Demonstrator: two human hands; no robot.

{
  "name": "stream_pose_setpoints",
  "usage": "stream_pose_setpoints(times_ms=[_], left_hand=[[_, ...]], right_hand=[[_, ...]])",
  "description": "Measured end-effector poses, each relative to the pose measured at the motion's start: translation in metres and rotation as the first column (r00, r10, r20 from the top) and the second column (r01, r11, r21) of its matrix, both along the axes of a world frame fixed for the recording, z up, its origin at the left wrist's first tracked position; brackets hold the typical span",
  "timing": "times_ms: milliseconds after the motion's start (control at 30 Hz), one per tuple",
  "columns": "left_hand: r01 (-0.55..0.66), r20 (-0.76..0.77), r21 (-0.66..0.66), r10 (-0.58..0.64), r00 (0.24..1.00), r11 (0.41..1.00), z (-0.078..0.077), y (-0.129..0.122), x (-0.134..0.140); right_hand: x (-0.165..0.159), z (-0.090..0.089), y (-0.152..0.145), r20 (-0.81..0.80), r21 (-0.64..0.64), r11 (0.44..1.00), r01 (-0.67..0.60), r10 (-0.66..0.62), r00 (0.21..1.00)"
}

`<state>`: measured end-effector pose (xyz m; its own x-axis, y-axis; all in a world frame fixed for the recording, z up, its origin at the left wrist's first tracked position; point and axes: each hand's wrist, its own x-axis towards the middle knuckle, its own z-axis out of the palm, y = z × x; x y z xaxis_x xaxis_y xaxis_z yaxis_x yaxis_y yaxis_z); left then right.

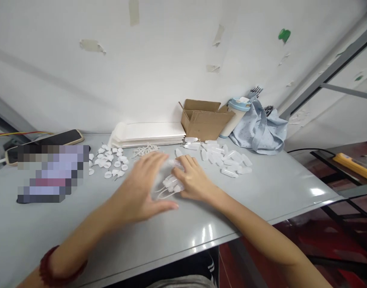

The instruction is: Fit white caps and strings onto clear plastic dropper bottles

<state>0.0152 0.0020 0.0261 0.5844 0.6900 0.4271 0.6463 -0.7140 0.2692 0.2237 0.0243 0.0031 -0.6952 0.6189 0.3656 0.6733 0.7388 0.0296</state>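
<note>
My left hand (141, 190) is open and slightly blurred, with its thumb spread away from its fingers. Nothing shows in its grasp. Opposite it, my right hand (191, 178) has its fingers curled down over a small cluster of clear plastic vials (170, 183) with white tops and thin white cords. The fingers partly hide that cluster. Loose clear vials (221, 153) lie in a pile beyond my right hand. White nozzle caps and rings (107, 160) are scattered past my left hand. A heap of white cords (146, 150) sits behind my left fingertips.
A stack of white envelope-like packets (150, 130) lies against the wall beside an open cardboard box (205, 124). A cup with a blue lid (235, 116) and a light blue cloth bag (258, 130) stand right of it. Phones (48, 146) lie at the left on the grey table (255, 200).
</note>
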Motion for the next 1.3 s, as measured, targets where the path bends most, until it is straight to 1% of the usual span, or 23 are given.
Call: stream_pose_setpoints(times_ms=[33, 67, 167, 233, 267, 333, 400, 467, 533, 633, 667, 733, 767, 833, 867, 900, 933, 1000, 1067, 1100, 1133, 1200, 1300], left_hand=[[0.006, -0.059, 0.036, -0.004, 0.998, 0.999, -0.005, -0.005, 0.008], [-0.021, -0.116, 0.075, 0.030, 0.993, 0.997, -0.010, -0.009, 0.015], [-0.148, -0.249, 0.163, 0.185, 0.951, 0.976, -0.024, -0.012, 0.024], [-0.229, -0.312, 0.172, 0.273, 0.910, 0.958, -0.026, -0.012, 0.023], [-0.258, -0.347, 0.164, 0.300, 0.889, 0.952, -0.026, -0.012, 0.022], [-0.287, -0.438, 0.106, 0.304, 0.846, 0.952, -0.021, -0.011, 0.019], [-0.297, -0.526, -0.002, 0.252, 0.812, 0.955, -0.016, -0.011, 0.017], [-0.285, -0.565, -0.105, 0.179, 0.806, 0.953, -0.011, -0.011, 0.017], [-0.248, -0.562, -0.162, 0.117, 0.819, 0.955, -0.008, -0.010, 0.017], [-0.174, -0.520, -0.214, 0.039, 0.853, 0.961, -0.006, -0.005, 0.012], [-0.176, -0.491, -0.230, 0.042, 0.870, 0.957, -0.006, -0.002, 0.008], [-0.224, -0.423, -0.251, 0.101, 0.900, 0.942, -0.004, 0.005, -0.003], [-0.306, -0.394, -0.253, 0.191, 0.899, 0.918, -0.002, 0.009, -0.010], [-0.396, -0.353, -0.234, 0.302, 0.886, 0.888, 0.003, 0.015, -0.021], [-0.423, -0.314, -0.248, 0.341, 0.886, 0.871, 0.004, 0.016, -0.024], [-0.411, -0.283, -0.285, 0.334, 0.899, 0.866, 0.006, 0.017, -0.025], [-0.392, -0.257, -0.333, 0.318, 0.913, 0.858, 0.006, 0.016, -0.023], [-0.323, -0.222, -0.430, 0.248, 0.943, 0.843, 0.006, 0.012, -0.015], [-0.271, -0.184, -0.496, 0.204, 0.961, 0.825, 0.004, 0.008, -0.007], [-0.248, -0.155, -0.520, 0.196, 0.968, 0.817, 0.004, 0.007, -0.005], [-0.227, -0.120, -0.536, 0.192, 0.974, 0.813, 0.004, 0.007, -0.004], [-0.203, -0.090, -0.556, 0.184, 0.979, 0.806, 0.006, 0.009, -0.010], [-0.214, -0.173, -0.584, 0.137, 0.975, 0.783, 0.011, 0.014, -0.025]], right_hand=[[-0.002, 0.000, -0.002, 0.025, 0.025, 1.000, 0.013, -0.014, 1.000], [-0.004, 0.001, -0.004, 0.048, 0.048, 0.999, 0.022, -0.024, 0.999], [-0.008, 0.002, -0.009, 0.094, 0.094, 0.995, 0.044, -0.053, 0.994], [-0.009, 0.003, -0.011, 0.102, 0.105, 0.993, 0.060, -0.071, 0.992], [-0.009, 0.003, -0.011, 0.099, 0.103, 0.992, 0.067, -0.077, 0.992], [-0.007, 0.003, -0.010, 0.085, 0.083, 0.994, 0.068, -0.075, 0.994], [-0.005, 0.004, -0.008, 0.069, 0.051, 0.997, 0.053, -0.057, 0.996], [-0.001, 0.006, -0.004, 0.059, -0.002, 1.000, 0.012, -0.012, 0.998], [0.004, 0.009, 0.001, 0.032, -0.089, 0.995, -0.054, 0.057, 0.998], [0.017, 0.015, 0.011, -0.066, -0.241, 0.957, -0.160, 0.148, 0.987], [0.023, 0.017, 0.016, -0.099, -0.291, 0.938, -0.190, 0.168, 0.981], [0.037, 0.022, 0.025, -0.158, -0.368, 0.903, -0.220, 0.172, 0.972], [0.045, 0.024, 0.030, -0.185, -0.392, 0.895, -0.213, 0.150, 0.971], [0.059, 0.031, 0.038, -0.260, -0.363, 0.925, -0.111, 0.013, 0.966], [0.064, 0.034, 0.040, -0.309, -0.352, 0.934, -0.058, -0.058, 0.949], [0.065, 0.037, 0.040, -0.361, -0.353, 0.935, -0.037, -0.100, 0.927], [0.065, 0.039, 0.039, -0.410, -0.361, 0.931, -0.048, -0.113, 0.905], [0.056, 0.041, 0.031, -0.478, -0.403, 0.899, -0.173, -0.046, 0.877], [0.043, 0.039, 0.022, -0.501, -0.461, 0.831, -0.312, 0.047, 0.864], [0.036, 0.037, 0.017, -0.498, -0.491, 0.798, -0.349, 0.072, 0.864], [0.031, 0.034, 0.014, -0.490, -0.517, 0.773, -0.368, 0.085, 0.868], [0.024, 0.029, 0.011, -0.475, -0.548, 0.748, -0.374, 0.089, 0.875], [0.024, 0.023, 0.013, -0.488, -0.539, 0.759, -0.365, 0.072, 0.870]])
